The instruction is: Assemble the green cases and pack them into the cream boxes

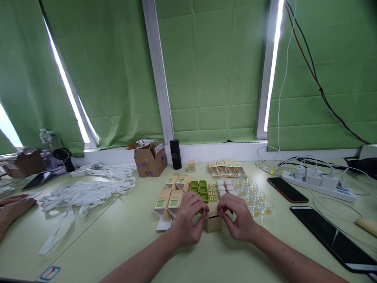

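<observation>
My left hand (188, 220) and my right hand (238, 220) both grip a small tan cardboard box (214, 223) standing on the table, fingers at its top flap. Just beyond it lie rows of small green cups (198, 188), tan printed pieces (212, 192), white pieces (224, 185) and clear cases with yellow dots (253, 196). Flat tan cartons with green labels (167, 202) lie left of my left hand. One closed tan box (191, 166) stands farther back, with several folded cartons (226, 168) to its right.
A brown open carton (150, 159) and a black cylinder (175, 154) stand by the window sill. White straps (85, 192) are piled at left, near another person's hand (13, 208). Two phones (287, 189) (332, 237), a power strip (319, 182) and cables lie at right.
</observation>
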{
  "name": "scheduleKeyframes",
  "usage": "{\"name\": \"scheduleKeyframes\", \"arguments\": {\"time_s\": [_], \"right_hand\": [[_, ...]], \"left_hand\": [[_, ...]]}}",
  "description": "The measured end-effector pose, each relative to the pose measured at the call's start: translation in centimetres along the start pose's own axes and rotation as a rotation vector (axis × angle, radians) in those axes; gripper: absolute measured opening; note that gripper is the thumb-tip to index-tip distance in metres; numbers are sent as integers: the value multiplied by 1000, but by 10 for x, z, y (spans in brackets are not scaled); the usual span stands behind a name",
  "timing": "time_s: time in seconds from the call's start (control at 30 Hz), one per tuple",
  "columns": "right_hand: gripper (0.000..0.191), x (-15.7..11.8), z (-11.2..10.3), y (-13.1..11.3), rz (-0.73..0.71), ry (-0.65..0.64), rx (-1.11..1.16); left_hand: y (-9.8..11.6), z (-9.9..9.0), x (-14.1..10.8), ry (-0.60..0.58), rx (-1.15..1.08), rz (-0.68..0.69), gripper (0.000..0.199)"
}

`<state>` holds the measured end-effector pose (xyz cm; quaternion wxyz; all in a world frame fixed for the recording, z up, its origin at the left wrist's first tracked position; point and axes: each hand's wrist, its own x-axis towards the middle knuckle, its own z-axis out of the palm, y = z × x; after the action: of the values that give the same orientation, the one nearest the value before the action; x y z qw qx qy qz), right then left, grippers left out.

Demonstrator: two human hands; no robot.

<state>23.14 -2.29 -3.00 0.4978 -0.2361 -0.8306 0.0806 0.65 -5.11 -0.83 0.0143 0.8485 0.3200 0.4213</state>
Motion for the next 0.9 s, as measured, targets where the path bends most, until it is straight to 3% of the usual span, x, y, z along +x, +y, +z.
{"name": "scheduleKeyframes", "arguments": {"time_s": [0.9], "right_hand": [[12, -3, 0, 4, -26, -69, -41]], "left_hand": [[2, -2, 1, -51, -20, 24, 6]]}}
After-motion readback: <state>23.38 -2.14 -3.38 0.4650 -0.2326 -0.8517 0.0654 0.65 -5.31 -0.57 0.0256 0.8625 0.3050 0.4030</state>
